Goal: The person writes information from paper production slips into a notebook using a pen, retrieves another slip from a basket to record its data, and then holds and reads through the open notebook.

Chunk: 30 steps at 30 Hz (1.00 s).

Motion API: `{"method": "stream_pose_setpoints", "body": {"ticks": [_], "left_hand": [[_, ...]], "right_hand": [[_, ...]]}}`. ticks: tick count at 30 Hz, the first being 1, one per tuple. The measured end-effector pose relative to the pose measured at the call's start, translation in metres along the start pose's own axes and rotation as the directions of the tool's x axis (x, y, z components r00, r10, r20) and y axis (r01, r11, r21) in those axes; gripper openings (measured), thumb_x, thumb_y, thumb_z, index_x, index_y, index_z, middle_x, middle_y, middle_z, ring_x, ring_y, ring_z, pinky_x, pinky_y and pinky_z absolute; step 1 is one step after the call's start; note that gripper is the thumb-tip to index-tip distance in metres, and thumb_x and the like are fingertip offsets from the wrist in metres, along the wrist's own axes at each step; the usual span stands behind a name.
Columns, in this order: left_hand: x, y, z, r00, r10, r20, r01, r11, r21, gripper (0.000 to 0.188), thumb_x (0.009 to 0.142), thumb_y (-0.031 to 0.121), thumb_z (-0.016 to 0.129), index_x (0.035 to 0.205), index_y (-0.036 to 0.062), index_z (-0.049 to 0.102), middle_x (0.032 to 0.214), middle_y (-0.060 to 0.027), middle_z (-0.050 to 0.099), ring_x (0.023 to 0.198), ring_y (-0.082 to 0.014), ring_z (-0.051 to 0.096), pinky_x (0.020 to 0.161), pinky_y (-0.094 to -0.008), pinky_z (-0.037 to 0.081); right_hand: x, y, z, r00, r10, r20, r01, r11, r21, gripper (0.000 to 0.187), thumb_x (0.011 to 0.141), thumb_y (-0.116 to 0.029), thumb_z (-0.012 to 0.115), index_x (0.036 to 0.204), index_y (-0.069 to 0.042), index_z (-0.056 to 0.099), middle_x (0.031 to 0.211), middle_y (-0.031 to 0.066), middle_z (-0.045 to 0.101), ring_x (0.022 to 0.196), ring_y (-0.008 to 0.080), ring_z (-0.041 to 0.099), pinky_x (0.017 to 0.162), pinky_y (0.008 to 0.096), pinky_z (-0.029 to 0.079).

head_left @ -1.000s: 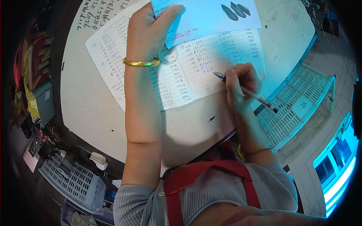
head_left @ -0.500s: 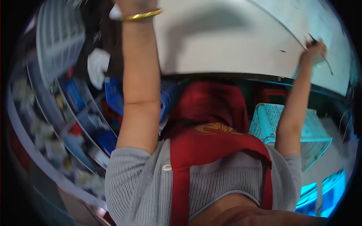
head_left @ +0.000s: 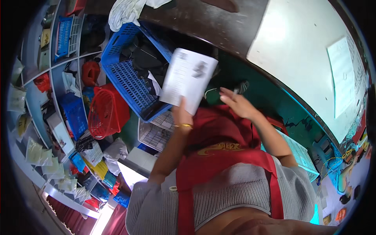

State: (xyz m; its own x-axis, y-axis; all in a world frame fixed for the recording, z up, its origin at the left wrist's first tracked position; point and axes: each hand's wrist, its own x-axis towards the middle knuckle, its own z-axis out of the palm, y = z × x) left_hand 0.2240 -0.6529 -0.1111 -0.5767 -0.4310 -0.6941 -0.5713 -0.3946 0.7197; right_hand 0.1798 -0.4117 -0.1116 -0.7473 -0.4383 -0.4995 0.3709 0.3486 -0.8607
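Observation:
My left hand, with a gold bangle at the wrist, holds a white sheet of paper upright by its lower edge. It hangs over a blue plastic crate filled with dark cloth. My right hand is just right of the paper with a pen between its fingers. I wear a red apron over a grey top. A white round table lies at the upper right with another paper sheet on it.
A red basket and a white crate stand on the floor by the blue crate. Shelves on the left hold blue baskets and many small packets. A turquoise crate sits at my right side.
The view swung from the table down to the floor on my left. My left hand left the table and now holds a sheet over the blue crate. The right hand came off the written sheet, pen still in it.

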Motion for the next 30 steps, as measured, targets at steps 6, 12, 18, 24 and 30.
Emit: {"method": "stream_pose_setpoints", "body": {"ticks": [6, 12, 18, 24, 30], "left_hand": [[0.034, -0.067, -0.039, 0.820, -0.539, 0.192, 0.505, 0.840, 0.201, 0.027, 0.091, 0.026, 0.061, 0.109, 0.0057, 0.059, 0.066, -0.0007, 0.059, 0.042, -0.0062, 0.043, 0.035, -0.0222, 0.028], [0.088, 0.010, -0.146, 0.913, 0.164, 0.373, -0.385, 0.645, 0.660, 0.013, 0.085, 0.011, 0.061, 0.095, 0.0046, 0.066, 0.076, -0.0045, 0.063, 0.067, -0.0102, 0.058, 0.062, -0.0252, 0.048], [0.198, 0.090, -0.282, 0.716, 0.694, -0.070, -0.173, 0.274, 0.946, 0.035, 0.079, 0.023, 0.073, 0.105, 0.0032, 0.061, 0.088, -0.0102, 0.066, 0.076, -0.0256, 0.063, 0.067, -0.0360, 0.048], [0.248, 0.035, -0.375, 0.890, 0.372, -0.264, 0.181, 0.245, 0.953, 0.035, 0.080, 0.030, 0.071, 0.103, 0.0037, 0.063, 0.092, -0.0114, 0.068, 0.083, -0.0309, 0.064, 0.078, -0.0367, 0.049], [0.250, 0.059, -0.361, 0.971, -0.150, -0.183, 0.229, 0.791, 0.568, 0.022, 0.084, 0.014, 0.065, 0.102, 0.0006, 0.063, 0.093, -0.0062, 0.066, 0.085, -0.0149, 0.063, 0.071, -0.0269, 0.047]], "right_hand": [[0.114, 0.100, 0.083, 0.904, 0.308, -0.295, -0.254, 0.945, 0.207, 0.019, 0.092, -0.018, 0.052, 0.083, -0.004, 0.061, 0.071, -0.0048, 0.053, 0.067, 0.0059, 0.045, 0.063, 0.0228, 0.038], [0.269, 0.247, 0.072, 0.704, 0.112, -0.701, -0.506, 0.772, -0.385, 0.033, 0.088, -0.032, 0.051, 0.101, -0.003, 0.059, 0.100, 0.0234, 0.059, 0.089, 0.0381, 0.060, 0.080, 0.0490, 0.046], [0.346, 0.359, 0.057, 0.849, 0.049, -0.526, -0.484, 0.473, -0.737, 0.023, 0.086, -0.022, 0.055, 0.097, -0.002, 0.060, 0.099, 0.0234, 0.059, 0.092, 0.0409, 0.057, 0.080, 0.0479, 0.045], [0.364, 0.332, 0.094, 0.710, 0.375, -0.596, -0.491, 0.870, -0.037, 0.050, 0.083, -0.035, 0.062, 0.112, 0.003, 0.050, 0.110, 0.0280, 0.057, 0.105, 0.0434, 0.053, 0.083, 0.0484, 0.044], [0.379, 0.344, 0.085, 0.710, 0.457, -0.536, -0.416, 0.886, 0.204, 0.067, 0.087, -0.026, 0.062, 0.138, 0.003, 0.028, 0.127, 0.0260, 0.046, 0.107, 0.0365, 0.053, 0.083, 0.0521, 0.041]]}}
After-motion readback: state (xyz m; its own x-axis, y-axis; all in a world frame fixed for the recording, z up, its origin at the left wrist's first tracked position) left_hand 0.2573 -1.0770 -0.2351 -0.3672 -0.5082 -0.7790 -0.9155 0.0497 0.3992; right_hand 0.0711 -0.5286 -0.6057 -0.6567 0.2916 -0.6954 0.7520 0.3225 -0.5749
